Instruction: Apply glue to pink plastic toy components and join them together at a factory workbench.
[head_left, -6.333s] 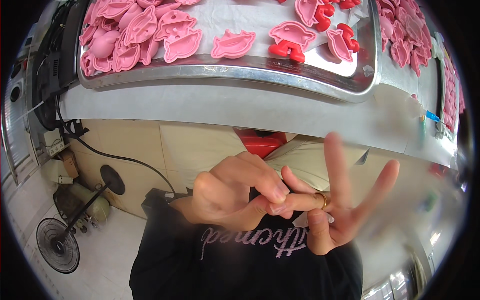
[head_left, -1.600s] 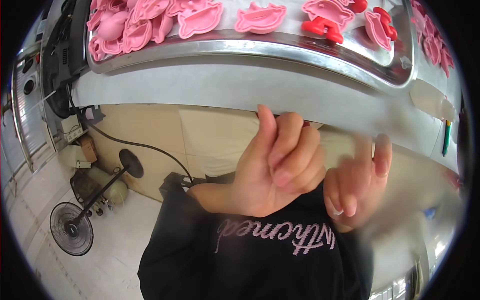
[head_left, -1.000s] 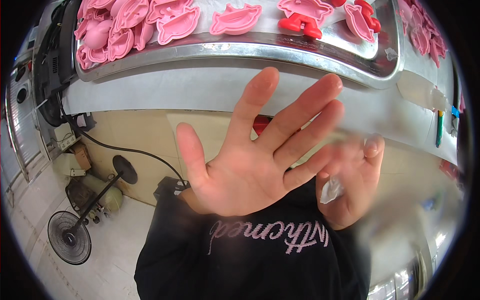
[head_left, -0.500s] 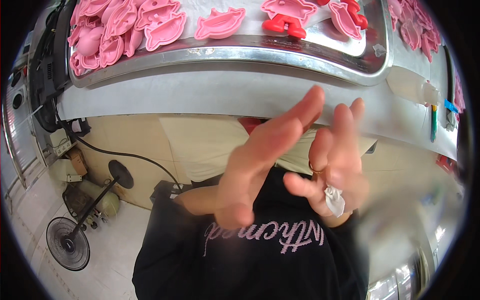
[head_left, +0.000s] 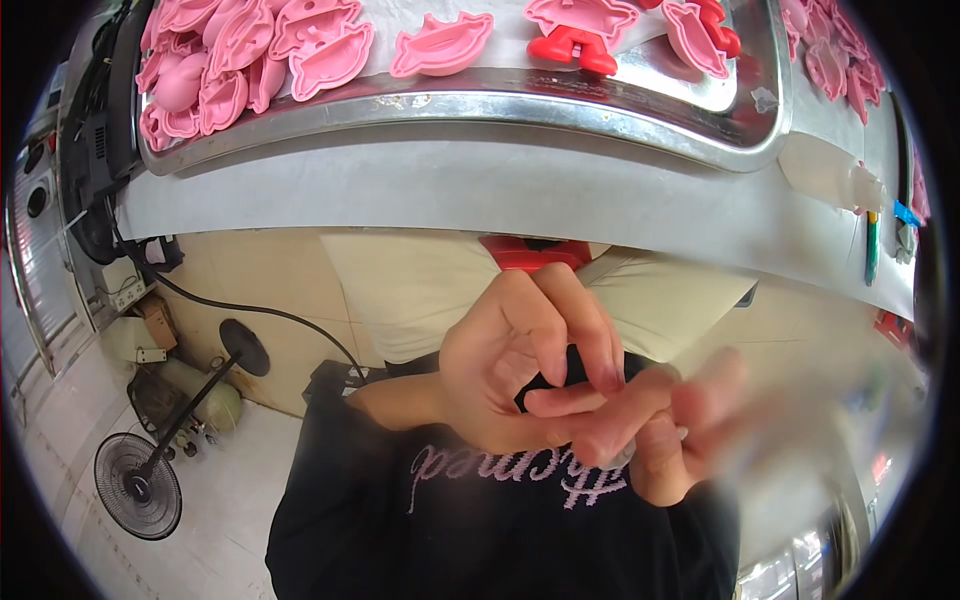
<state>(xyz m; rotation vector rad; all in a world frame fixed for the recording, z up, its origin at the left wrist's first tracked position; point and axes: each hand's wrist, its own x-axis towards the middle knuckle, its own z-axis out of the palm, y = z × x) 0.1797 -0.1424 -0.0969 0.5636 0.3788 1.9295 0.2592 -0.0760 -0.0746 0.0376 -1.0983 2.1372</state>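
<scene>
Item: two bare hands raised in front of the person's chest, over a black sweatshirt (head_left: 480, 520) with pale lettering. The left hand (head_left: 520, 370) is curled, its fingers bent round toward the thumb so that a small dark opening shows in the middle; it grips nothing that I can make out. The right hand (head_left: 670, 430) is blurred, its fingers partly stretched and laid against the left hand's fingertips, so the two hands touch; whether anything sits in it cannot be told, though a small pale glint shows near its fingers. They appear held together in a gesture rather than around an object. Landmark: the long metal tray (head_left: 480, 105) on the grey worktop, which lies above and beyond the hands, well apart from them. On the tray lie pink moulded plastic pieces (head_left: 440, 45), heaped at its left end and spread singly along the middle, presumably laid out flat for easy picking; a red figure-shaped piece (head_left: 572, 48) lies among them toward the right of the middle. Just off the tray's right end a white squeeze bottle (head_left: 825, 175) lies on its side. Below the tray's left end, down on the floor, stands a floor fan (head_left: 138, 488), with a black cable (head_left: 230, 305) trailing from the bench toward it.
</scene>
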